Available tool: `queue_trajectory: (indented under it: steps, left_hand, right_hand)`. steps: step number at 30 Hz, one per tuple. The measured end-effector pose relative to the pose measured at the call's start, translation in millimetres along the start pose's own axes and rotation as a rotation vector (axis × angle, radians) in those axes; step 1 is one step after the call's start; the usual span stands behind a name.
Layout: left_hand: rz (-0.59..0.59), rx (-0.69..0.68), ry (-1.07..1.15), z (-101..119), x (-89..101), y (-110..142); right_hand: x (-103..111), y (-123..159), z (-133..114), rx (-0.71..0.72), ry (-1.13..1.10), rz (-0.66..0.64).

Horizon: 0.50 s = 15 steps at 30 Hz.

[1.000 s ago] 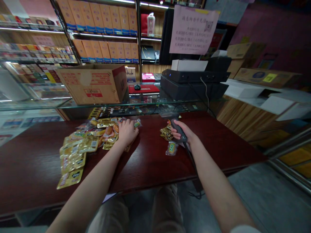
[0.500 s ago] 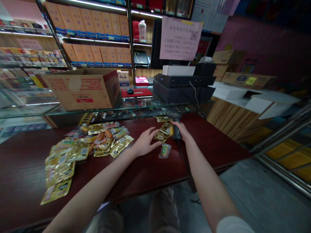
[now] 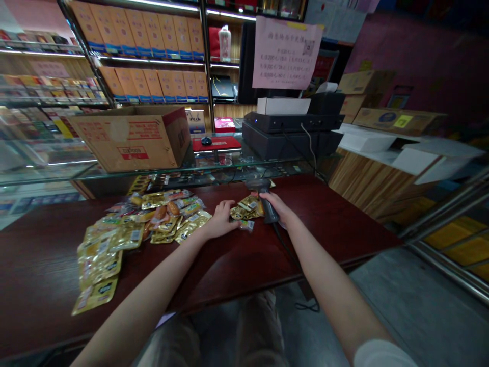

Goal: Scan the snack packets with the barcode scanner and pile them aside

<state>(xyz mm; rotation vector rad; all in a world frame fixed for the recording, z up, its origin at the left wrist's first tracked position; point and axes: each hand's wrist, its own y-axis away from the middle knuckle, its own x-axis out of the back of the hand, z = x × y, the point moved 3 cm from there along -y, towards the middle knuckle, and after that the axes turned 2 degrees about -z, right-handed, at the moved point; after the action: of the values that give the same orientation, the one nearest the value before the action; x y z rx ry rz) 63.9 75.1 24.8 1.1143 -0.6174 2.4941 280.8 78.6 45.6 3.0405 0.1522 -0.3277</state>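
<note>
My left hand (image 3: 222, 219) lies flat on the dark red tabletop (image 3: 332, 229), fingers apart, holding nothing. Its fingertips are close to a small heap of gold snack packets (image 3: 245, 208). A larger spread of gold foil packets (image 3: 164, 216) lies just left of that hand. My right hand (image 3: 275, 207) grips a black corded handheld barcode scanner (image 3: 268, 205), its head pointing away from me over the small heap. A single small packet (image 3: 246, 225) lies beneath the scanner side of that heap, partly hidden.
A cardboard carton (image 3: 130, 140) stands on a glass display counter behind the table. To its right are a stacked black machine (image 3: 292, 133) and a pink paper notice (image 3: 286, 53). Shelves of boxed goods fill the back wall. The scanner's cable hangs over the table's front edge.
My left hand has moved right, from the big packet spread toward the small heap. The small heap and lone packet have shifted closer together, and my right hand still holds the scanner.
</note>
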Motion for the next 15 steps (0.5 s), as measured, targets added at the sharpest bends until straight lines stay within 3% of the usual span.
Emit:
queue_trajectory:
  steps: [4, 10, 15]
  left_hand:
    - [0.100, 0.163, 0.039, -8, -9.3, -7]
    - [0.056, 0.206, -0.041, -12, -5.1, -19]
    - [0.160, 0.382, 0.294, -24, 13.5, -10]
  right_hand:
    - [9, 3, -9, 0.060, -0.090, 0.009]
    - [17, 3, -13, 0.089, -0.134, 0.031]
    - [9, 9, -14, 0.021, -0.175, -0.027]
